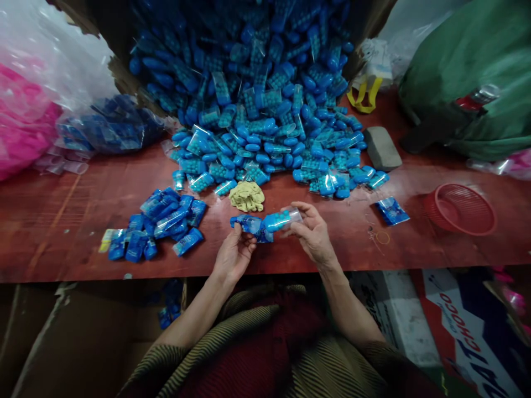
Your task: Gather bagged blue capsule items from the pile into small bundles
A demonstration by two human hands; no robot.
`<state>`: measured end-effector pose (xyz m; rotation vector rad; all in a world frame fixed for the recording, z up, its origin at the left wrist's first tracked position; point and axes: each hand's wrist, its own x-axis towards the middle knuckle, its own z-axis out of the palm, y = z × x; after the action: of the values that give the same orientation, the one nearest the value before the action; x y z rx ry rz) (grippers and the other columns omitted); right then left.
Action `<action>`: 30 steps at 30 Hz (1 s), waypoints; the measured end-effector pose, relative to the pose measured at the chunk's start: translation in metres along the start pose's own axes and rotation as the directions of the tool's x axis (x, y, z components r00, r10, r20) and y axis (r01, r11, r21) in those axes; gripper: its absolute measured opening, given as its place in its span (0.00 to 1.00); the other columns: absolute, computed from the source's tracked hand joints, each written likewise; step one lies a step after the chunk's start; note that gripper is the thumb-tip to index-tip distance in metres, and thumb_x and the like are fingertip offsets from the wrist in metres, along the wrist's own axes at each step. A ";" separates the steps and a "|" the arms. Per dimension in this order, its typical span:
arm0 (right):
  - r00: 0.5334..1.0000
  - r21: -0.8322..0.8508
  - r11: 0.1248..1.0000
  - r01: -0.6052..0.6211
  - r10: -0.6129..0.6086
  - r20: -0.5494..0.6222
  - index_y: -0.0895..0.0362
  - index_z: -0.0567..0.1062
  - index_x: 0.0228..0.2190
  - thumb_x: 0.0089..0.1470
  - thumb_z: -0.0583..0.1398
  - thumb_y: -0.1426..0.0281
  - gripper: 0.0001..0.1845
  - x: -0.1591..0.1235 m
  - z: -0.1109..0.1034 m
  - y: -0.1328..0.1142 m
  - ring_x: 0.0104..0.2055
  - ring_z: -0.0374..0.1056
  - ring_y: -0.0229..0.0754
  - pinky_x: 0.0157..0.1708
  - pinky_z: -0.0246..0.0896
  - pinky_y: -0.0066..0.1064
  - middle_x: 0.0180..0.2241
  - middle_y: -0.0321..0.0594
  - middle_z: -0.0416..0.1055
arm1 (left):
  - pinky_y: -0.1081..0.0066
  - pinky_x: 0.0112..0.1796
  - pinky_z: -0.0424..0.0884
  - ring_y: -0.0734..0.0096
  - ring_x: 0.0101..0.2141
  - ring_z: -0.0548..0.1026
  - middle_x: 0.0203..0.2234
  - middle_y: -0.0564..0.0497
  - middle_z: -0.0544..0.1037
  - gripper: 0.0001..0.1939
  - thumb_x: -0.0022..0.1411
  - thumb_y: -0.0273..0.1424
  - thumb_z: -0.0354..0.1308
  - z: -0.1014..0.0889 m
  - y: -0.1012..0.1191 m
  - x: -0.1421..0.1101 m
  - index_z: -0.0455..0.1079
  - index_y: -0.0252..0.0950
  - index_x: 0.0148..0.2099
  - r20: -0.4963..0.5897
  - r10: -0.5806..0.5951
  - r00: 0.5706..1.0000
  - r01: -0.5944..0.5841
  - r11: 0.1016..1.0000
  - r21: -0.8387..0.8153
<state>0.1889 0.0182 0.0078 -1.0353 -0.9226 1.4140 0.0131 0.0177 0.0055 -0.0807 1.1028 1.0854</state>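
Between thumb and fingers, my left hand [236, 253] grips a printed blue packet [253, 225] over the front of the table. My right hand [312, 232] holds a small clear tube of blue balls [280, 220] by its clear end, lying sideways. The tube's blue end meets the packet's right side; whether it sits inside the opening I cannot tell. Just beyond the packet lies a crumpled yellowish lump [246, 197]. Left of my left hand is a heap of filled blue packets [166, 218]. A single flat blue packet [391, 210] lies to the right.
A large pile of blue-capped tubes [265, 121] spills from a carton at the back. On the right are a red plastic basket [460, 210], a grey block [381, 148] and a green sack [473, 72]. Clear bags [112, 124] stand left; cartons [460, 331] sit below the table.
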 end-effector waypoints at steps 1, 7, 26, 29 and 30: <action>0.999 -0.047 0.999 0.013 -0.014 -0.033 0.51 0.63 0.45 0.46 0.62 0.65 0.23 0.003 -0.004 0.003 0.32 0.70 0.37 0.29 0.72 0.33 0.45 0.40 0.69 | 0.79 0.18 0.65 0.76 0.18 0.71 0.16 0.53 0.70 0.12 0.57 0.35 0.60 0.000 -0.001 0.001 0.66 0.32 0.26 0.005 0.009 1.000 -0.009 1.000 0.008; 0.972 -0.703 0.711 0.001 -0.166 -0.167 0.56 0.63 0.50 0.50 0.57 0.64 0.25 0.010 -0.023 0.014 0.48 0.66 0.50 0.40 0.67 0.44 0.50 0.51 0.64 | 0.78 0.20 0.66 0.75 0.20 0.72 0.17 0.52 0.72 0.13 0.52 0.36 0.64 -0.004 -0.003 0.003 0.66 0.33 0.27 0.102 0.061 0.993 -0.069 0.995 0.071; 1.000 -0.550 0.835 -0.005 -0.010 -0.025 0.57 0.65 0.49 0.54 0.55 0.62 0.22 0.000 0.011 0.006 0.37 0.69 0.41 0.39 0.63 0.35 0.38 0.43 0.72 | 0.78 0.18 0.64 0.75 0.19 0.72 0.18 0.53 0.74 0.19 0.40 0.39 0.70 -0.007 -0.013 0.003 0.66 0.32 0.26 0.203 0.204 0.958 -0.248 0.943 0.222; 0.997 -0.401 0.915 -0.053 0.067 0.023 0.57 0.65 0.48 0.54 0.54 0.61 0.21 0.004 0.019 0.009 0.32 0.68 0.39 0.35 0.63 0.33 0.30 0.37 0.72 | 0.78 0.18 0.64 0.75 0.18 0.72 0.18 0.53 0.74 0.18 0.42 0.39 0.69 -0.006 -0.014 0.002 0.65 0.32 0.26 0.209 0.187 0.960 -0.233 0.946 0.224; 0.999 -0.452 0.891 -0.042 0.029 -0.034 0.57 0.65 0.48 0.55 0.53 0.61 0.21 0.005 0.019 0.009 0.31 0.68 0.40 0.36 0.63 0.33 0.29 0.37 0.72 | 0.78 0.18 0.64 0.75 0.18 0.72 0.18 0.53 0.73 0.18 0.43 0.38 0.69 -0.006 -0.014 0.002 0.64 0.32 0.25 0.203 0.177 0.963 -0.221 0.951 0.217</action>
<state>0.1682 0.0225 0.0043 -1.4187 -1.2555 1.2353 0.0190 0.0085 -0.0046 0.3218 1.0836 1.1082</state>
